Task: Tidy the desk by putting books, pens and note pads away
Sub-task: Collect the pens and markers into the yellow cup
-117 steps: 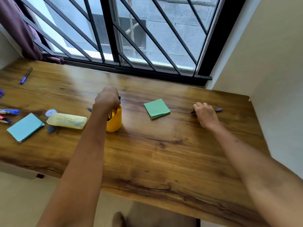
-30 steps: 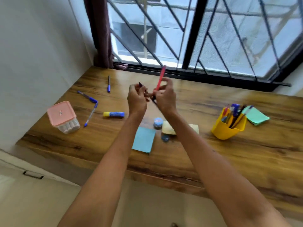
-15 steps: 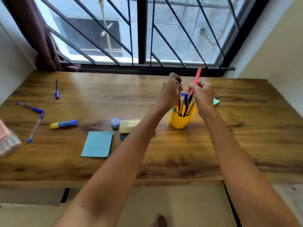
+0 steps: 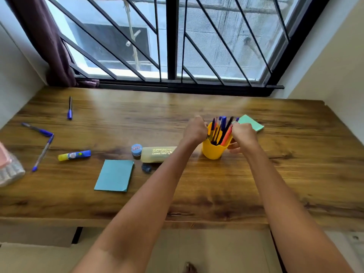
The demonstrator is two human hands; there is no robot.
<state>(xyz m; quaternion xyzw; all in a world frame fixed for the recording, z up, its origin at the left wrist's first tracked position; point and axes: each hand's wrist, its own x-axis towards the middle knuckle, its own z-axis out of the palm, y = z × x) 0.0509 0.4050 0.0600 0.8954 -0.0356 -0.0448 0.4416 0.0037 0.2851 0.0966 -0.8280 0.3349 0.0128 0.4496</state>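
Right hand [image 4: 244,133] pinching the orange pen [image 4: 226,137] — left hand [image 4: 195,131] curled, contents unclear — should seat it inside the yellow cup [image 4: 213,151].

A yellow plastic pen cup [image 4: 213,151] stands right of centre on the wooden surface [image 4: 197,184], pens upright inside it, with the left hand [image 4: 195,131] and right hand [image 4: 244,134] at either side of its rim. Behind it to the right lies a green sticky-note pad [image 4: 251,123]. Left of the cup lie a translucent yellowish case [image 4: 157,154], a small round blue-lidded pot [image 4: 136,150] and, nearer the front edge, a blue rectangular note pad [image 4: 114,175]. Further left lie a yellow-and-blue glue stick [image 4: 74,155] and three loose blue-capped pens [image 4: 43,149].
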